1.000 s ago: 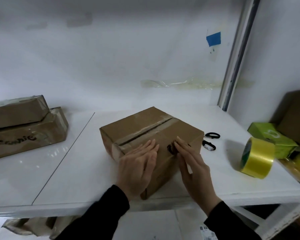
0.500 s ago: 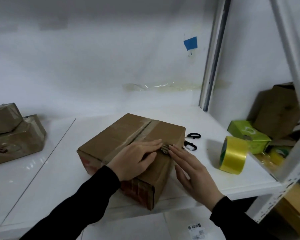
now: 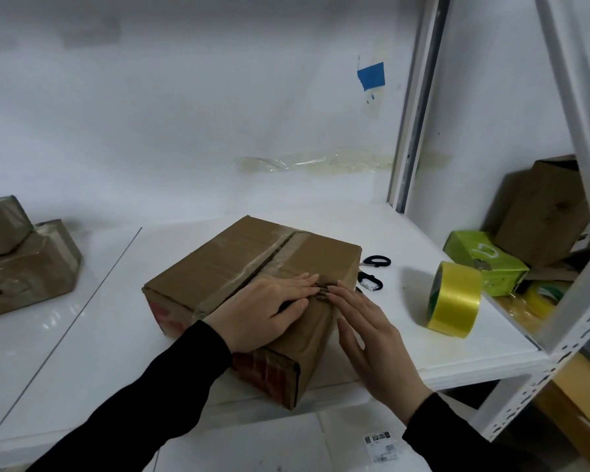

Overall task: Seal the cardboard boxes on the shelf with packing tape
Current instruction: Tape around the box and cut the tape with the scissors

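Noted left hand [image 3: 263, 311] spread palm-down on top of the brown cardboard box [image 3: 239, 264], fingers straight, pointing to 3 o'clock, gripping nothing. Noted right hand [image 3: 372, 335] likewise flat, fingers straight against the box's near side panel, tips at the top edge beside the left fingertips; nothing pinched.

Found box mid-shelf, turned corner-on, clear tape along its top seam, red print low on the near faces. Logged glossy white shelf board [image 3: 82, 318] beneath.

At 3 o'clock of box: black-handled scissors [image 3: 375, 262], then upright roll of yellow packing tape [image 3: 455, 298], then green carton [image 3: 484, 264] and tilted brown carton [image 3: 545, 212].

At 9 o'clock: two stacked taped brown parcels [image 3: 24, 267].

At 12 o'clock: white wall [image 3: 184, 131] bearing crumpled clear tape strip [image 3: 307, 163] and blue tape patch [image 3: 372, 74]; white metal upright [image 3: 419, 103] at 1 o'clock.

Against 1.0 s ago: found left hand shifted from near panel up onto the top, box rotated, red print newly exposed. Against 0.5 s ago: no appreciable change.
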Action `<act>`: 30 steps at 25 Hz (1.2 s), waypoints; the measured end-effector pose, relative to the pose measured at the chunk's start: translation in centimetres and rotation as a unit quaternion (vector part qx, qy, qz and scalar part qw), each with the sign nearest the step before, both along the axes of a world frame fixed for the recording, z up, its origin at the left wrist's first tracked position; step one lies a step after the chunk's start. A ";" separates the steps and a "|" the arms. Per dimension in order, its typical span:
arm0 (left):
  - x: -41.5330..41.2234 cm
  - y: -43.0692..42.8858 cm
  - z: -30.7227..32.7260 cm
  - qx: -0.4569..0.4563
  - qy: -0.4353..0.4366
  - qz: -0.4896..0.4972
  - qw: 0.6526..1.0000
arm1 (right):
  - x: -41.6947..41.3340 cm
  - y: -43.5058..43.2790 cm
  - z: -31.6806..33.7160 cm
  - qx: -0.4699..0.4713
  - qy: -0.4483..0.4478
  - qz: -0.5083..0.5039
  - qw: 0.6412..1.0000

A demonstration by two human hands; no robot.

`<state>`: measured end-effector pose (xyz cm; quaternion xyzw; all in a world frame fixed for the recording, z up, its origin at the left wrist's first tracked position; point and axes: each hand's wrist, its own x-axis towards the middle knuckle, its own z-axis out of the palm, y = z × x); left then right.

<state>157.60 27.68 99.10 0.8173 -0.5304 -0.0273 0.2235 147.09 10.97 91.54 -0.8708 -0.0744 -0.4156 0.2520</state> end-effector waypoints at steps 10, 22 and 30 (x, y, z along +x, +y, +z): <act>0.2 0.3 0.0 0.049 0.021 -0.016 0.998 | 0.4 -0.2 1.8 -0.008 0.038 0.020 0.999; 0.1 -0.4 -0.2 0.060 -0.014 -0.016 0.998 | 0.9 0.2 0.7 -0.001 0.050 0.016 0.999; -5.3 -1.0 -0.6 0.044 -0.147 0.056 0.987 | -1.9 -4.9 5.4 0.191 -0.001 -0.076 0.979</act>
